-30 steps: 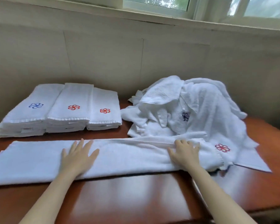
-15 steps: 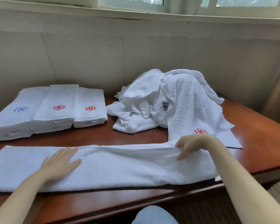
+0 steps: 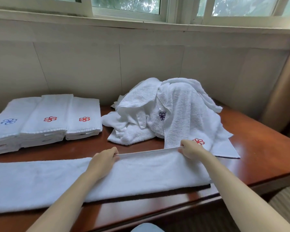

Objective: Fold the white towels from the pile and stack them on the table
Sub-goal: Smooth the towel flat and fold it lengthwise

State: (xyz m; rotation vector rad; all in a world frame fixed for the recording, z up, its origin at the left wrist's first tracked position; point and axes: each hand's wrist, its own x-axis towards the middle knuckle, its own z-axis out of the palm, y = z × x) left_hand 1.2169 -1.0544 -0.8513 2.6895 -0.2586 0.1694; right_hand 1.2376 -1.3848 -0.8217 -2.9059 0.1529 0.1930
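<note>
The white towel [image 3: 141,174] lies as a long strip on the near part of the worktop [image 3: 258,156], its long axis running left to right. The left hand [image 3: 104,158] and right hand [image 3: 190,149] each pinch its far edge with curled fingers, holding that hem slightly lifted. The loose pile [image 3: 174,111] sits just behind the right hand.

My left hand [image 3: 104,159] has lifted off the long white terry towel [image 3: 149,171] and now pinches its far hem; between this grip and that of my right hand [image 3: 191,148], the hem runs taut.
</note>
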